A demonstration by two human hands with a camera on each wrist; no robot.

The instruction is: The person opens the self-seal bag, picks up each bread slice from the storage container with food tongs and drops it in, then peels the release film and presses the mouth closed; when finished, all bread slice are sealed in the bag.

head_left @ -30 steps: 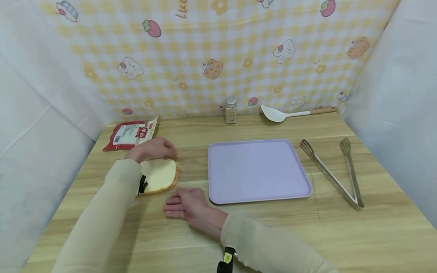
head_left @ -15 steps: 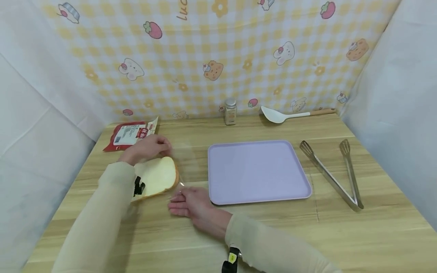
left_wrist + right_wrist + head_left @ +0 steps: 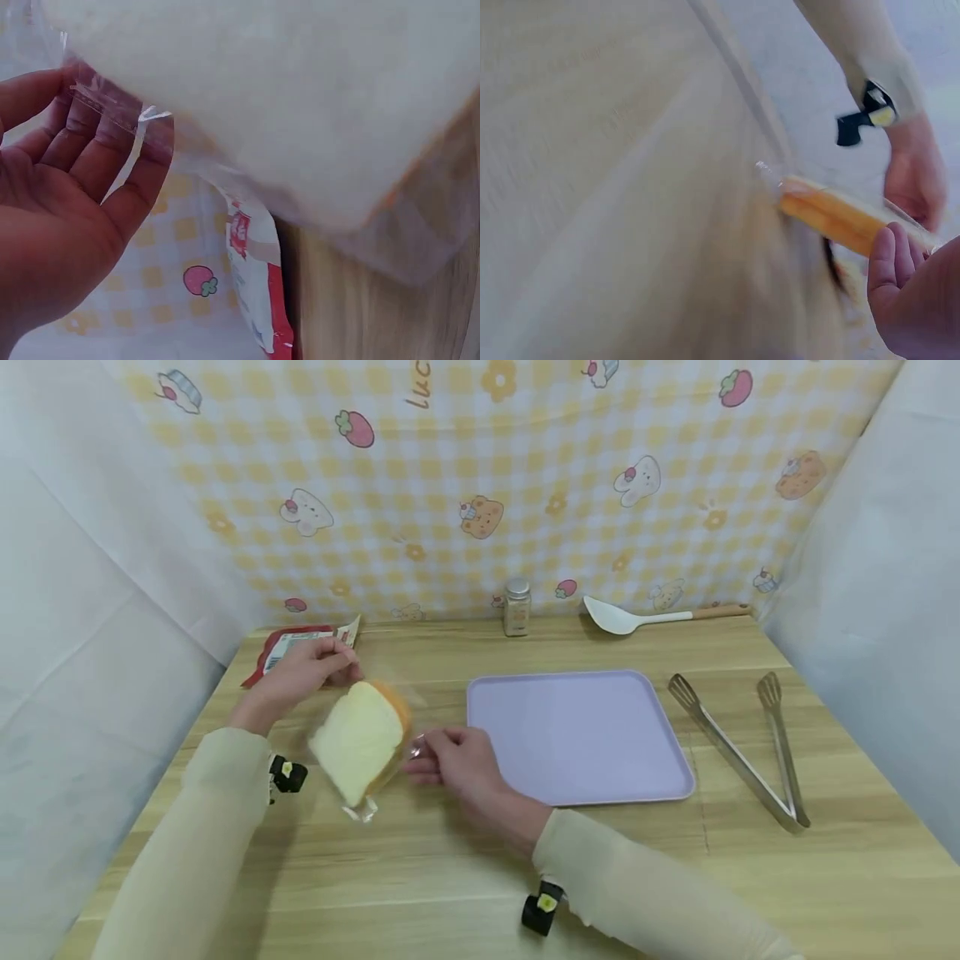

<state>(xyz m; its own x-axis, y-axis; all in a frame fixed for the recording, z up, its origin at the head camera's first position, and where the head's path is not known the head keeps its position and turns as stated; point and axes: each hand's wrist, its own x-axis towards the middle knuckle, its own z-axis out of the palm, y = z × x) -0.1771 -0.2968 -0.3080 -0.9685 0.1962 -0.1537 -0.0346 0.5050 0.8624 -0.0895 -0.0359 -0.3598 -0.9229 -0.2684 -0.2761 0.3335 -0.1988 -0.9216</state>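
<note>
Sliced bread in a clear plastic bag hangs tilted between my two hands, apparently lifted off the table. My left hand pinches the bag at its upper left corner. In the left wrist view, that hand has the film between thumb and fingers, and the bread lies beyond it. On the other side, my right hand pinches a crumpled bit of film beside the brown crust. The right wrist view has the crust edge-on by the right fingers.
Behind my left hand lies a red and white food packet. A lilac tray sits right of the bread, with metal tongs beside it. Along the back stand a small spice jar and a white spatula with a wooden handle.
The bagged bread has risen and turned from lying nearly flat to tilted. My left hand has moved up and left, the right hand up and right over the tray's corner.
</note>
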